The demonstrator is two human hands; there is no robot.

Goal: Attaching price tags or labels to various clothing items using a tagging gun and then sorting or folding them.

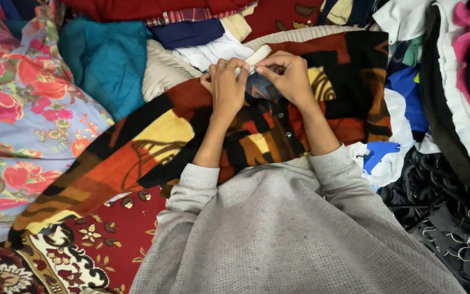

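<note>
I see heaps of clothes all round: floral sheet (12, 120) far left, teal cloth (107, 57) up top, black hangers (447, 218) btm right, red patterned carpet (118, 239) below. The big patterned shirt (191, 136) in orange, black & yellow lies spread across the middle w/ button placket up. Both grips sit at its collar: left hand (227, 87) & right hand (289, 76) each pinching the small neck label (252, 69); I judge the shirt is laid out flat, not yet folded.
</note>
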